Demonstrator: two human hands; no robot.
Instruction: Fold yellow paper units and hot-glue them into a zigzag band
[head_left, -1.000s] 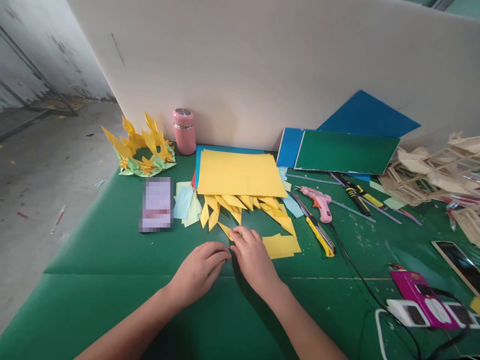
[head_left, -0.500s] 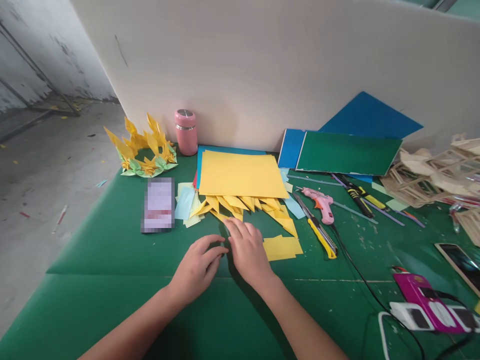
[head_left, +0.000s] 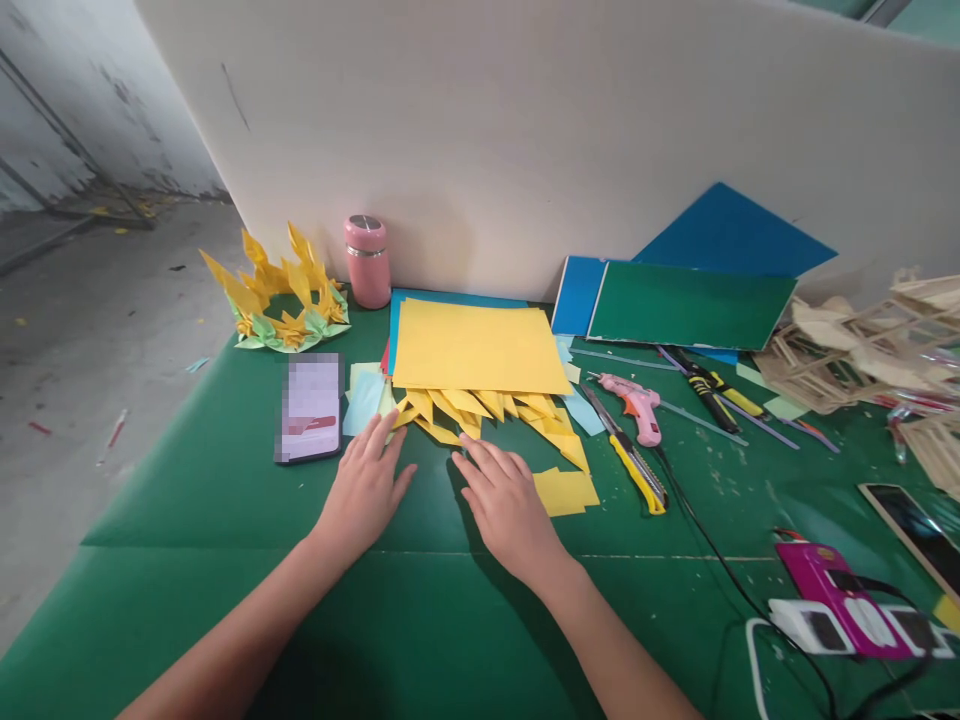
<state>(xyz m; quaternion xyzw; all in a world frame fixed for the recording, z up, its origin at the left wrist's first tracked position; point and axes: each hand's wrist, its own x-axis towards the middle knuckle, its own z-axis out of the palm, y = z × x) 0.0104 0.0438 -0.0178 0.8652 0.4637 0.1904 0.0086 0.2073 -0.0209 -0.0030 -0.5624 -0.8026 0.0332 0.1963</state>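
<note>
"What lies mid-table (head_left: 225,600)?"

"A stack of sheets (head_left: 480,345), with folded paper pieces (head_left: 564,447) along its near edge. The person's left hand (head_left: 364,492) is at their left end, the right hand (head_left: 511,508) before their middle."

"And left of the stack?"

"A phone (head_left: 313,400); behind it a paper crown (head_left: 300,325), with a flask (head_left: 369,268) to the crown's right."

"Right?"

"A knife (head_left: 641,480), then a glue gun (head_left: 637,408) just beside it; boards (head_left: 694,308) stand behind both."

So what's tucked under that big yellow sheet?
Folded yellow pieces poke out along the near edge of the yellow sheet; a blue sheet and a red sliver show at its left. The rest is covered, so their number can't be told.
</note>
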